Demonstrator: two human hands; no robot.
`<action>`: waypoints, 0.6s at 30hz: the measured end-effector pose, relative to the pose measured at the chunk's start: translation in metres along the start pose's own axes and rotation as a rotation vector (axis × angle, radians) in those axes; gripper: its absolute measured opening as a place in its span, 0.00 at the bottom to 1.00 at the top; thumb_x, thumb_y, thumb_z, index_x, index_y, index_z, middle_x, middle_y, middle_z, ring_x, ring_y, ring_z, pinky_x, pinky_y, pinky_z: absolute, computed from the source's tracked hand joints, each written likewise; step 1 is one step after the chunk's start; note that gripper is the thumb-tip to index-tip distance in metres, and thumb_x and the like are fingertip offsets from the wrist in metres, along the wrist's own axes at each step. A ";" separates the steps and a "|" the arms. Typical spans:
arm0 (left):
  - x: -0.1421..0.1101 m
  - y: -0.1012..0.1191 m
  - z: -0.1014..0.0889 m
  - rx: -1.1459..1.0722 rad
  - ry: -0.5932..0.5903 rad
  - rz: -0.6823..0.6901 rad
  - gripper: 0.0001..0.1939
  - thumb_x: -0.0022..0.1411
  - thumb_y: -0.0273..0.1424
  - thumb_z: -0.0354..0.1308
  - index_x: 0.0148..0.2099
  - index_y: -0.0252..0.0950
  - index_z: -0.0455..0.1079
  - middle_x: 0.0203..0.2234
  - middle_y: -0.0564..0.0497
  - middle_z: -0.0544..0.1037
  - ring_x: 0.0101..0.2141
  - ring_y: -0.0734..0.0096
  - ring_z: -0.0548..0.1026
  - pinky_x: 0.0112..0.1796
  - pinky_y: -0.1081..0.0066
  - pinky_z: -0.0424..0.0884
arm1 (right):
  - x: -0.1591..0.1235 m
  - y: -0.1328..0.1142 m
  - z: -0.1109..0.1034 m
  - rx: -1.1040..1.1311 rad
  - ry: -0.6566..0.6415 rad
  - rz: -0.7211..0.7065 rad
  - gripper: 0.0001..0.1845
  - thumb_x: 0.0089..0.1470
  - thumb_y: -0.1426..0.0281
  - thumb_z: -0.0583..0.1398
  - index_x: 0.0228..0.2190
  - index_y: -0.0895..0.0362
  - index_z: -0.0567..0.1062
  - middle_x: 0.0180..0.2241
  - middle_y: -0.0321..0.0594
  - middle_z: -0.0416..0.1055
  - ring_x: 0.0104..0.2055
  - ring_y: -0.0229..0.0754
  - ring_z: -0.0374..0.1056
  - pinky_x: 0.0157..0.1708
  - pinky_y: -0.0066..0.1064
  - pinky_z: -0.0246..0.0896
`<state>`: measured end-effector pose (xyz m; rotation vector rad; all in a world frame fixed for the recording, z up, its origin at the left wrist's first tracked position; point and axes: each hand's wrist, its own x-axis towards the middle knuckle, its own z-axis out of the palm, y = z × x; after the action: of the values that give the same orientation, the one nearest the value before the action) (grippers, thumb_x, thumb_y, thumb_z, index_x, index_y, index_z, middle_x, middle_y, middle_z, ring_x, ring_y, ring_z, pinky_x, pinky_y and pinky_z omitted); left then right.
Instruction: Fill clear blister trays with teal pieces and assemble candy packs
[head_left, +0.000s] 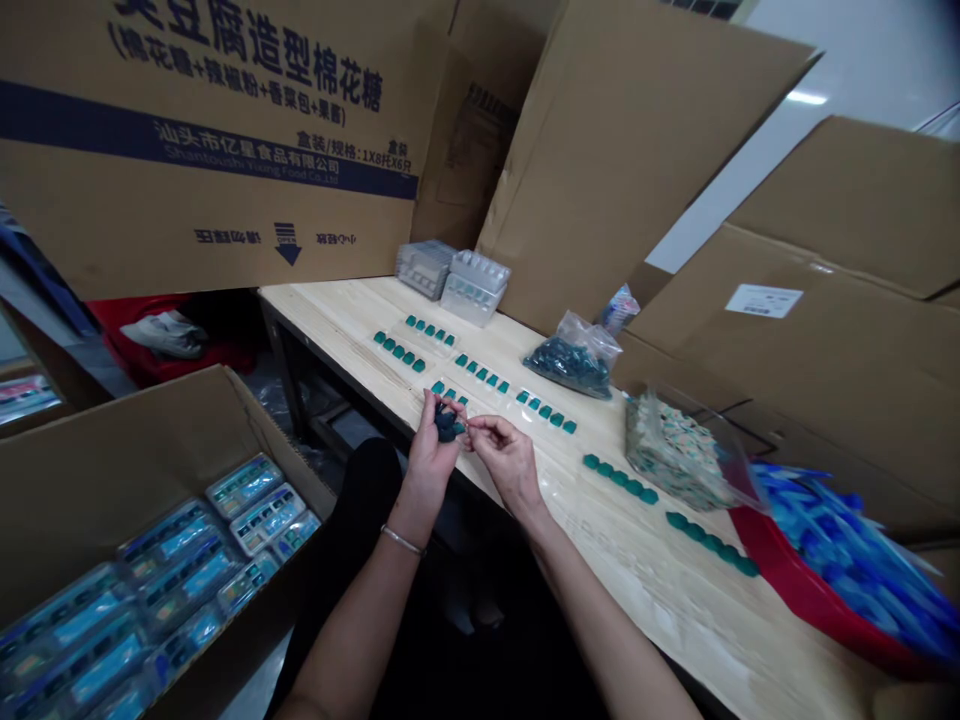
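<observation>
My left hand [433,462] is shut on a small dark teal clump [447,425] in front of the table's edge. My right hand [508,462] reaches across to it, its finger and thumb pinching a small teal piece [458,428] at the clump. Rows of small teal pieces [481,372] lie on clear plastic sheets on the light wooden table [637,570]. Further right, a clear bag of dark teal pieces [574,360] rests on the table. A thin bangle [403,541] circles my left wrist.
To the left stands an open carton [150,500] of blue-labelled blister packs. Stacked clear trays [475,287] sit at the table's far end. A bag of packets [679,455] and blue items in red plastic [847,570] lie right. Large cardboard sheets [622,150] rise behind.
</observation>
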<state>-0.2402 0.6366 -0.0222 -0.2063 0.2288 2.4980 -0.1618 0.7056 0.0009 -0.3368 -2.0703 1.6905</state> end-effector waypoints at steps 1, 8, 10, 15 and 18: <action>0.001 -0.001 0.000 -0.002 0.004 -0.001 0.13 0.60 0.39 0.53 0.29 0.35 0.63 0.22 0.56 0.67 0.24 0.82 0.68 0.28 0.79 0.66 | 0.000 -0.003 -0.001 -0.020 -0.017 -0.028 0.12 0.45 0.62 0.62 0.32 0.56 0.74 0.29 0.39 0.72 0.29 0.39 0.69 0.33 0.32 0.67; 0.001 0.000 0.003 -0.046 0.030 -0.037 0.14 0.62 0.38 0.51 0.28 0.35 0.63 0.22 0.55 0.68 0.26 0.81 0.70 0.31 0.79 0.69 | 0.003 -0.008 -0.006 -0.252 -0.085 -0.254 0.07 0.48 0.67 0.60 0.31 0.55 0.76 0.32 0.40 0.71 0.31 0.38 0.66 0.35 0.31 0.64; 0.000 0.003 0.005 -0.034 0.053 -0.014 0.14 0.62 0.37 0.51 0.27 0.34 0.63 0.21 0.55 0.67 0.26 0.81 0.70 0.29 0.80 0.68 | 0.006 -0.008 -0.008 -0.195 -0.041 -0.139 0.08 0.48 0.65 0.60 0.30 0.56 0.76 0.27 0.39 0.71 0.27 0.37 0.66 0.31 0.30 0.64; 0.001 0.006 0.001 -0.006 0.018 0.023 0.13 0.60 0.37 0.54 0.27 0.34 0.63 0.21 0.55 0.66 0.26 0.81 0.70 0.32 0.79 0.69 | 0.008 -0.015 -0.007 -0.253 -0.152 -0.271 0.11 0.49 0.67 0.60 0.37 0.53 0.76 0.38 0.41 0.71 0.36 0.40 0.68 0.37 0.33 0.65; 0.003 0.004 -0.006 0.222 -0.020 0.078 0.16 0.59 0.42 0.53 0.27 0.35 0.63 0.22 0.55 0.66 0.28 0.78 0.71 0.34 0.74 0.71 | 0.006 -0.016 -0.004 -0.346 -0.250 -0.417 0.11 0.51 0.69 0.58 0.38 0.51 0.76 0.41 0.41 0.70 0.44 0.43 0.66 0.46 0.36 0.62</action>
<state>-0.2440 0.6338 -0.0280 -0.0818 0.5105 2.5256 -0.1641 0.7082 0.0178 0.2065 -2.4080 1.1759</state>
